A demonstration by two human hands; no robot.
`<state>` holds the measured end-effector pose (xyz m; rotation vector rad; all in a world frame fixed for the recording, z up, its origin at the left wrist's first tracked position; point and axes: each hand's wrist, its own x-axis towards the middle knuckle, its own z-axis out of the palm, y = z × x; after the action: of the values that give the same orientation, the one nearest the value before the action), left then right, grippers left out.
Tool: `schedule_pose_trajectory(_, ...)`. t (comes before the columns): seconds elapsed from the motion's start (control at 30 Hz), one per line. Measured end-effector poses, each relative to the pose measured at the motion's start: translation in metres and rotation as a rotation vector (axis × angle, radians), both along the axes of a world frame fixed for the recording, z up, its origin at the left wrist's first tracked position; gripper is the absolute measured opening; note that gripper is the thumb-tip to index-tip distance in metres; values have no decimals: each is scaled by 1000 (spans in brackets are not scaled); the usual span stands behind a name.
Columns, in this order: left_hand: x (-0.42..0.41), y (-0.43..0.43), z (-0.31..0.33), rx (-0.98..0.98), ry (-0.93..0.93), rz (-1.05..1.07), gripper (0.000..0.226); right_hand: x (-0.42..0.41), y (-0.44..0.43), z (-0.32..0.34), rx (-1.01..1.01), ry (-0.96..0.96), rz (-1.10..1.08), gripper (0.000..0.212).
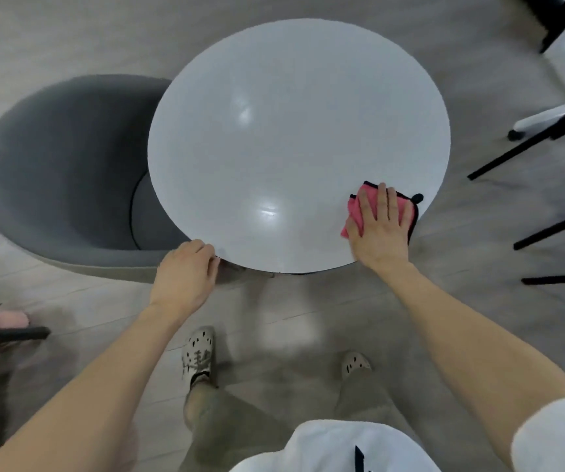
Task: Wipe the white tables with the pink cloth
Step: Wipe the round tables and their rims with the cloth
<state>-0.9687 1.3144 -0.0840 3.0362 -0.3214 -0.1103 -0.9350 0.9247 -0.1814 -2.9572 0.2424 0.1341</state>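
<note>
A round white table [294,124] fills the middle of the view, its top glossy with light reflections. The pink cloth [367,196], edged in black, lies on the table's near right part, close to the rim. My right hand [378,229] presses flat on the cloth with straight fingers and covers most of it. My left hand [185,275] grips the table's near left edge, its fingers curled over the rim.
A grey upholstered tub chair [59,172] stands against the table's left side. Black chair legs [519,153] and a white caster base sit on the right. A pink object and a black bar [8,333] lie on the floor at left. My feet stand below the table.
</note>
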Motion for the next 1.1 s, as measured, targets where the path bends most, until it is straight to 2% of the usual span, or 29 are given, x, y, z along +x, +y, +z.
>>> schedule_pose_trajectory(0.13, 31, 50, -8, -63, 1, -123, 14, 16, 81, -1, -10, -61, -293, 75)
schedule_pose_trajectory(0.2, 48, 82, -5, -79, 25, -204, 13, 32, 144, 3, -8, -69, -365, 77)
schedule_pose_trajectory(0.37, 101, 160, 5, -7, 35, -347, 18, 77, 332, 6, 48, -113, -229, 77)
schedule_pose_trajectory(0.47, 119, 191, 7, 68, 51, -402, 19, 61, 395, 1, 103, -156, -119, 72)
schedule_pose_trajectory(0.6, 130, 197, 5, 113, 91, -505, 21, 17, 359, -13, 77, -277, 101, 66)
schedule_pose_trajectory(0.73, 135, 164, 2, 83, 118, -590, 22, -33, 293, -16, 21, -255, 86, 73)
schedule_pose_trajectory(0.87, 143, 124, -3, 14, 114, -657, 21, -72, 248, -9, 94, -300, 16, 62)
schedule_pose_trajectory(0.93, 145, 105, -5, -1, 122, -681, 22, -90, 240, 0, 154, -351, -126, 51)
schedule_pose_trajectory(1.0, 147, 85, -3, 0, 145, -695, 22, -106, 240, 19, 290, -415, -375, 33)
schedule_pose_trajectory(1.1, 150, 58, 3, -12, 161, -701, 22, -127, 235, 51, 594, -256, -866, 12)
